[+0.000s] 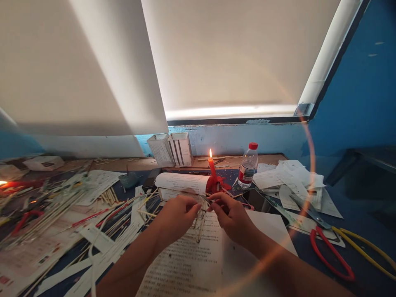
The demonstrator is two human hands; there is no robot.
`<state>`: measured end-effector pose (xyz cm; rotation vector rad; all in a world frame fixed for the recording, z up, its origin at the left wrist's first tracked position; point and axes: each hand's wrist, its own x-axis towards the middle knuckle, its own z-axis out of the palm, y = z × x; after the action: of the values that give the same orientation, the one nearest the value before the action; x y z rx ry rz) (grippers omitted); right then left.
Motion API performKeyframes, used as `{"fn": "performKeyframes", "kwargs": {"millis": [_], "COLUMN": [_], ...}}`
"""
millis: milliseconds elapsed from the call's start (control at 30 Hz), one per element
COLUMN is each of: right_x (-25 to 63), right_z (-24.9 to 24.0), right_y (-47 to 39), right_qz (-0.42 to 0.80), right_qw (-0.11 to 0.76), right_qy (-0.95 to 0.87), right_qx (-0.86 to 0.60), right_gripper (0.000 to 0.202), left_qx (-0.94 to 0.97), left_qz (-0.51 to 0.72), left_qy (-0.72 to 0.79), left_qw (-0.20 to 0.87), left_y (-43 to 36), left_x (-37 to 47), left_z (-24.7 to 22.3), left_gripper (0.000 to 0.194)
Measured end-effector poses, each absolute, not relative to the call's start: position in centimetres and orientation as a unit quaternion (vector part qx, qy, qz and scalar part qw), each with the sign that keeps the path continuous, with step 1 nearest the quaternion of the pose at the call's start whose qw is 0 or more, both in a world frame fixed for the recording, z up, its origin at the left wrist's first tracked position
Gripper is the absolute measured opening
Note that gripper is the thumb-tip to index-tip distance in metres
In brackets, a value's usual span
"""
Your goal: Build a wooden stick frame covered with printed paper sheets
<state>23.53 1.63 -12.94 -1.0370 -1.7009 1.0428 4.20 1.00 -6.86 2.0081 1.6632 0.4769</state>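
Over a printed sheet, my two hands are close together. My left hand is closed, thumb against fingers; what it pinches is too small to make out. My right hand pinches a small, thin grey piece that points toward the left hand. Thin sticks lie on the sheet just below the hands. Behind them is a rolled printed paper. A lit red candle stands upright in red wax beyond my right hand.
A red-capped bottle and a dark phone are right of the candle. Red-handled scissors and a yellow-handled tool lie far right. Many sticks and paper strips cover the left. Two paper boxes stand at the back.
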Motion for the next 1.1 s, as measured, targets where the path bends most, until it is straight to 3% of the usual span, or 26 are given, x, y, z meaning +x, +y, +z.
{"fn": "performKeyframes", "kwargs": {"millis": [200, 533, 833, 1100], "right_x": [23.5, 23.4, 23.6, 23.7], "right_z": [-12.7, -13.1, -13.2, -13.2], "right_y": [1.6, 1.6, 1.7, 1.7], "right_qz": [0.406, 0.384, 0.380, 0.351], "right_qw": [0.427, 0.415, 0.399, 0.403], "right_qy": [-0.689, -0.723, -0.736, -0.750], "right_qx": [-0.422, -0.397, -0.394, -0.390], "right_gripper": [0.018, 0.030, 0.035, 0.032], "left_qx": [0.737, 0.774, 0.714, 0.804], "left_qz": [0.145, 0.207, 0.363, 0.343], "left_qy": [0.597, 0.595, 0.599, 0.486], "left_qw": [0.282, 0.068, 0.012, 0.007], "left_y": [1.4, -0.4, -2.6, -3.2], "left_x": [4.8, 4.5, 2.0, 0.3], "left_z": [-7.3, -7.8, -8.2, -11.6], "left_gripper": [0.039, 0.036, 0.026, 0.022]}}
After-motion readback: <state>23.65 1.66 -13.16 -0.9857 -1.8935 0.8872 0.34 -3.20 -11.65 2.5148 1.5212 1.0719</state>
